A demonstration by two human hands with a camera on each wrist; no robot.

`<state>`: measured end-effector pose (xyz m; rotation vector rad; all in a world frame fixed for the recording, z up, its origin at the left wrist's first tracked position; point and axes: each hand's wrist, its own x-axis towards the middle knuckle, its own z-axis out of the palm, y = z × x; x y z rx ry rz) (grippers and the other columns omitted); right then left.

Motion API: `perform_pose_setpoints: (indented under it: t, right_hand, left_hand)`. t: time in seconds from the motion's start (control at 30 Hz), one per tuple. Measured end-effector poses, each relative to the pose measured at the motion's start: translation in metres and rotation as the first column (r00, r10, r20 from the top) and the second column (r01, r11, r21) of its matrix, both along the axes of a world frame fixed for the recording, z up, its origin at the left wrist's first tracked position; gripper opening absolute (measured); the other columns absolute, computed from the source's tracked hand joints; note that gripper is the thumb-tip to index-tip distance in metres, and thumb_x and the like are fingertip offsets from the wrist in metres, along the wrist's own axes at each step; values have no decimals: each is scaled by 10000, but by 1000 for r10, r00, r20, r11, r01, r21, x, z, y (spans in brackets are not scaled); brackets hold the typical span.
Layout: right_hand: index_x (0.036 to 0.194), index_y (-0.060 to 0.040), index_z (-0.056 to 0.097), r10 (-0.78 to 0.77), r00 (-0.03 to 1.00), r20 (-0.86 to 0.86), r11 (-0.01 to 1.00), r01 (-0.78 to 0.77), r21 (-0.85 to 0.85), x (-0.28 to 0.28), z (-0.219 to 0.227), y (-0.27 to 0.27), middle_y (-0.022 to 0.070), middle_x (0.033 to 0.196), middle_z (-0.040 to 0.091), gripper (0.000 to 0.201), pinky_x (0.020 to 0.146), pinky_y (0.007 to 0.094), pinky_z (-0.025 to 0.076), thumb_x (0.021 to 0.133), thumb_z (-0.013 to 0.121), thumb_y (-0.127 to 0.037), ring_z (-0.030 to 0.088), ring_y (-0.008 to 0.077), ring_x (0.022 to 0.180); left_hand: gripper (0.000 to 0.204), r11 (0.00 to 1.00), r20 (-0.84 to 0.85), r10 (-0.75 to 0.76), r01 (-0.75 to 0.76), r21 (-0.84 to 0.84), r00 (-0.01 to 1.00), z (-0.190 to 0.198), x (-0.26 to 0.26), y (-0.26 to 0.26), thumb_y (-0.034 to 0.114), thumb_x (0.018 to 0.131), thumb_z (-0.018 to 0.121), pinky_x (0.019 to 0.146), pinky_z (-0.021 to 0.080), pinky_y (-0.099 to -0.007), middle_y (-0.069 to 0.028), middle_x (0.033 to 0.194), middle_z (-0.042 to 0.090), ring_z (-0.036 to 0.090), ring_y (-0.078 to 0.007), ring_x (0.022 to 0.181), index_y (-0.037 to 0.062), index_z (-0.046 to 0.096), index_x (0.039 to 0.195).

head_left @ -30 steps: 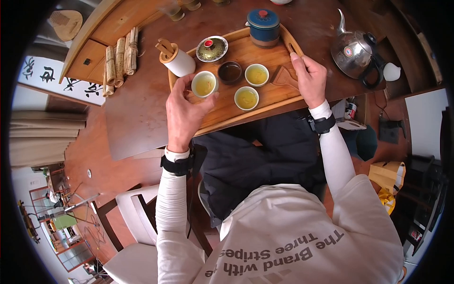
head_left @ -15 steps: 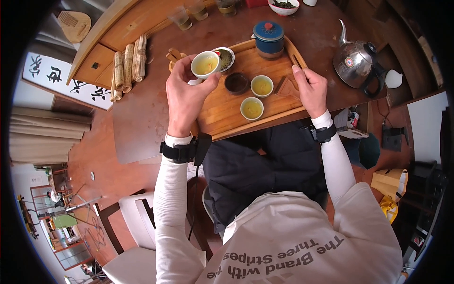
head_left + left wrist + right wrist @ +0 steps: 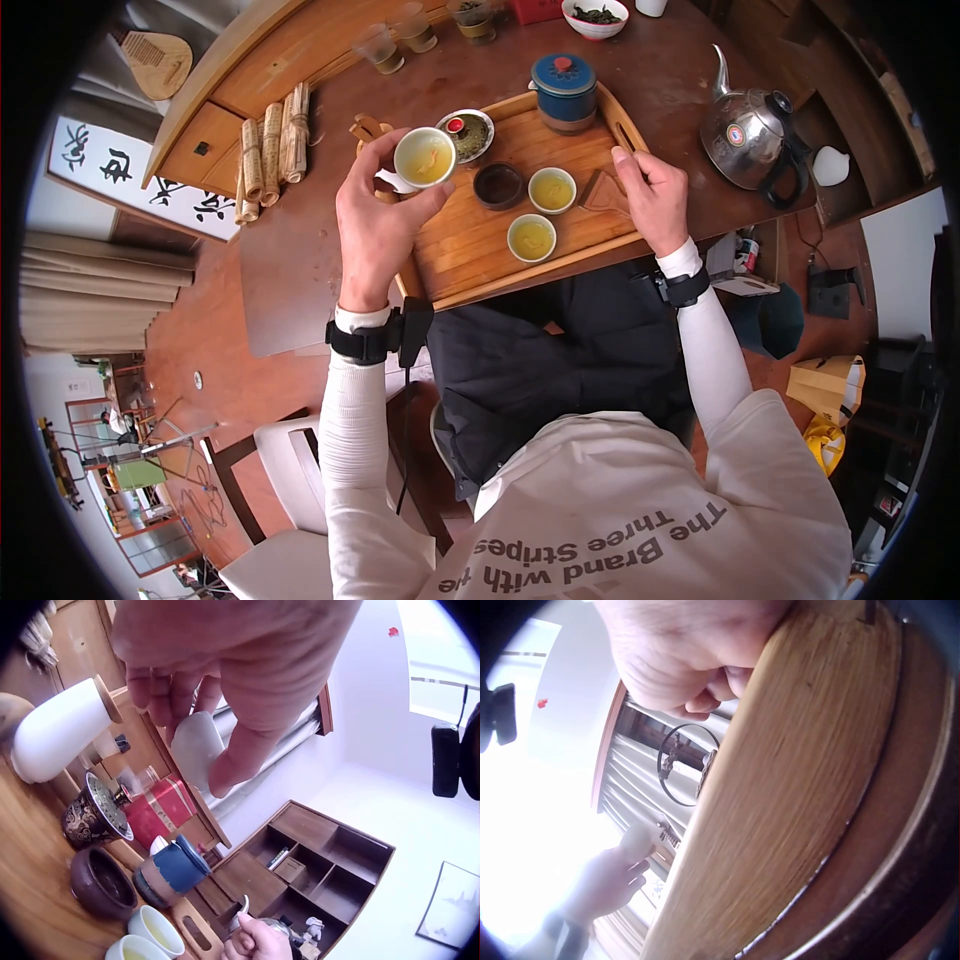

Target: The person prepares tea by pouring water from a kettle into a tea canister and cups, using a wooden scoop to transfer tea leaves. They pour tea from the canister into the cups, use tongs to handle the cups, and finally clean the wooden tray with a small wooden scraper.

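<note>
My left hand point(image 3: 378, 225) pinches a small white teacup point(image 3: 424, 158) of yellow tea between thumb and fingers. In the left wrist view the cup point(image 3: 198, 754) is held up, well above the tray. My right hand point(image 3: 656, 200) grips the right end of the wooden tea tray point(image 3: 460, 255) beside its handle slot. Two more teacups of yellow tea, one near the middle point(image 3: 552, 190) and one closer to me point(image 3: 531, 239), stand on the tray. Beside them are a dark brown cup point(image 3: 499, 186), a lidded patterned bowl point(image 3: 470, 135) and a blue lidded pot point(image 3: 564, 93).
A white utensil holder point(image 3: 64, 727) stands at the tray's left end, partly behind my left hand. On the table are a steel kettle point(image 3: 745, 130) at right, bamboo scrolls point(image 3: 270, 150) at left, several glasses point(image 3: 415, 28) and a bowl of dark leaves point(image 3: 596, 17) at the back.
My left hand has raised the teacup from low over the tray's left side, then moved slightly left, its mouth now turned more toward me. My right hand keeps its hold on the tray.
</note>
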<state>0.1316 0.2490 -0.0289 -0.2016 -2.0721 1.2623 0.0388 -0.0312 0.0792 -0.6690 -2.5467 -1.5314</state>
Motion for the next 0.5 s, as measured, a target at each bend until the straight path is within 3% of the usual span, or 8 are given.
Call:
perform_pose_setpoints:
  t: [0.17, 0.27, 0.43, 0.5]
  right_hand:
    - [722, 31, 519, 9, 1000, 9, 1000, -9, 1, 1, 5, -2, 98, 590, 342, 392, 503, 335, 317, 989, 675, -211, 306, 126, 570]
    - [722, 32, 515, 5, 1000, 23, 1000, -5, 18, 1, 2, -1, 102, 591, 339, 395, 502, 340, 315, 987, 677, -213, 304, 133, 568]
    - [726, 34, 509, 5, 999, 33, 999, -6, 38, 1, 3, -1, 108, 593, 334, 395, 502, 347, 313, 981, 681, -213, 303, 146, 565]
    - [730, 36, 520, 5, 999, 34, 999, -7, 48, 1, 4, -1, 111, 596, 336, 388, 502, 349, 315, 980, 683, -212, 306, 146, 565]
  left_hand:
    - [563, 985, -86, 51, -65, -162, 995, -7, 13, -12, 118, 705, 876, 845, 509, -319, -77, 1076, 719, 617, -165, 917, 16, 677, 1222]
    - [534, 972, -92, 67, -86, -221, 994, -7, 24, -12, 123, 724, 864, 829, 480, -275, -26, 1071, 733, 588, -103, 887, 17, 693, 1219]
    - [596, 992, 180, 60, -40, -117, 982, -11, 32, -14, 174, 691, 913, 792, 501, -279, -41, 1015, 720, 583, -122, 807, -1, 691, 1216]
    - [589, 990, 169, 55, -32, -135, 984, -15, 32, -16, 172, 695, 912, 780, 498, -269, -34, 996, 719, 582, -110, 807, -9, 691, 1210]
